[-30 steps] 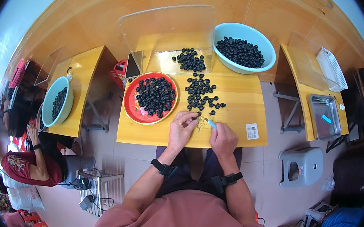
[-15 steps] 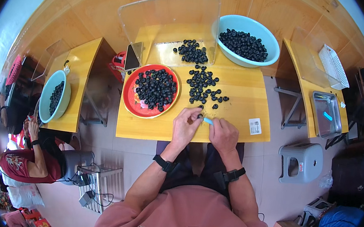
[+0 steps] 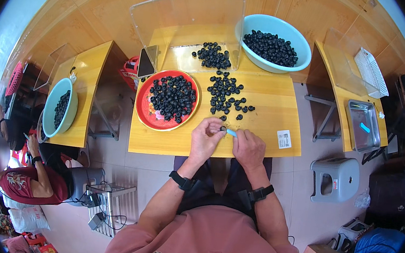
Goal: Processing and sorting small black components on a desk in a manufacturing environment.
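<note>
Over the near edge of the yellow table, my left hand pinches a small black round piece between thumb and fingers. My right hand is closed around a small tool with a light blue handle. The tool's tip meets the black piece or lies right beside it; the fingers partly cover the contact. Just beyond my hands lie several loose black round pieces, some with a visible hole. Left of them, a red plate with a gold rim holds a heap of the same pieces.
A clear plastic bin lies tipped at the back, with black pieces at its mouth. Beside it stands a light blue basin full of them. A phone leans near the plate. A grey stool stands right; a co-worker sits left.
My hands stay together at the same spot, with the tool and the piece shifting only slightly. At the left, the co-worker's raised hand has moved a little.
</note>
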Motion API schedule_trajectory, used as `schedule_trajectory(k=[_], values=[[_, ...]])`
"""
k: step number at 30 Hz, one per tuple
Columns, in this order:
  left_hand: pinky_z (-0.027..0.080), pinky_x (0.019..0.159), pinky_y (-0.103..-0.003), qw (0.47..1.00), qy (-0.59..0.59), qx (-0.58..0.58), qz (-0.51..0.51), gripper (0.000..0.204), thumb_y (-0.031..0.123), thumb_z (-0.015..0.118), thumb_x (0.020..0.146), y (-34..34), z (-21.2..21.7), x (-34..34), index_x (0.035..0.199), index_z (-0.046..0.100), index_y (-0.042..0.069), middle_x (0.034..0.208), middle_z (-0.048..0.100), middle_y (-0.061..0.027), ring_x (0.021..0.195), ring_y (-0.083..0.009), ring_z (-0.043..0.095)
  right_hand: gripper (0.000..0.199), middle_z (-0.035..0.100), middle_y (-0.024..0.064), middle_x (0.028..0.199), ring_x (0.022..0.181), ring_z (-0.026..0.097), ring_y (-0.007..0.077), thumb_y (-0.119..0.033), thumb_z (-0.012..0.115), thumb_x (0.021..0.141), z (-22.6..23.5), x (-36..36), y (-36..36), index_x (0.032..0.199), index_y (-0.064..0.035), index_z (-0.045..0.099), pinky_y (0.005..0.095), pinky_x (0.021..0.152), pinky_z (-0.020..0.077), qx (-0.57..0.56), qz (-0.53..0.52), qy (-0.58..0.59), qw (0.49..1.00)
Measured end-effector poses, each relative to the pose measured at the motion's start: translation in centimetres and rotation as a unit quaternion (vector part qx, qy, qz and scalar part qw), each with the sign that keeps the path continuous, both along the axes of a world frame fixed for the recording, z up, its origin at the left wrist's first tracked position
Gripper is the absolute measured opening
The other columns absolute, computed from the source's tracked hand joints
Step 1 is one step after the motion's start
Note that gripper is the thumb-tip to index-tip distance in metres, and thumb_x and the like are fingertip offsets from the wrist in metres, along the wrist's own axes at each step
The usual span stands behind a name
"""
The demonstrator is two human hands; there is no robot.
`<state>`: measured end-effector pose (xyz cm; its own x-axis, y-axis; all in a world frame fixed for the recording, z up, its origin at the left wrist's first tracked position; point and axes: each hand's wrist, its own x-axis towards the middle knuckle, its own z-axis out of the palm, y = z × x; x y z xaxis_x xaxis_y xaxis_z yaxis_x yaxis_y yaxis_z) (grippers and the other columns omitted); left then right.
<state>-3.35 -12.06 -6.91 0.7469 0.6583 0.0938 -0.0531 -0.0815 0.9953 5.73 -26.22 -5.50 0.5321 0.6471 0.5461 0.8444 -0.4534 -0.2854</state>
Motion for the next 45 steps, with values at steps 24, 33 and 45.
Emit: schedule_trajectory(k=[24, 33, 45], values=[[0.053, 0.089, -0.038, 0.892, 0.006, 0.392, 0.227, 0.036, -0.006, 0.077, 0.081, 7.1, 7.6, 0.0, 0.115, 0.071, 0.003, 0.112, 0.069, -0.0142, 0.109, -0.0330, 0.064, 0.012, 0.058, 0.0100, 0.075, 0.064, 0.064, 0.0322, -0.019, 0.069, 0.090, -0.6, 0.2, -0.1, 0.088, -0.0088, 0.063, 0.0444, 0.057, 0.0506, 0.009, -0.050, 0.013, 0.999], [0.056, 0.086, -0.044, 0.907, 0.095, 0.406, -0.059, 0.020, 0.004, 0.076, 0.086, 3.5, 3.7, 2.4, 0.105, 0.073, 0.000, 0.100, 0.072, -0.0187, 0.096, -0.0371, 0.069, 0.013, 0.058, 0.0091, 0.073, 0.061, 0.063, 0.0313, -0.017, 0.069, 0.091, -0.7, 0.3, 0.0, 0.084, -0.0099, 0.060, 0.0444, 0.055, 0.0507, 0.042, -0.051, 0.007, 0.998], [0.057, 0.076, -0.038, 0.929, 0.095, 0.355, -0.048, 0.025, 0.003, 0.080, 0.084, 3.2, 2.2, 2.3, 0.108, 0.075, 0.001, 0.098, 0.070, -0.0160, 0.086, -0.0288, 0.070, 0.015, 0.057, 0.0093, 0.073, 0.063, 0.063, 0.0308, -0.017, 0.067, 0.093, -0.3, 0.2, 0.0, 0.084, -0.0089, 0.059, 0.0440, 0.056, 0.0499, 0.054, -0.043, 0.014, 0.998]])
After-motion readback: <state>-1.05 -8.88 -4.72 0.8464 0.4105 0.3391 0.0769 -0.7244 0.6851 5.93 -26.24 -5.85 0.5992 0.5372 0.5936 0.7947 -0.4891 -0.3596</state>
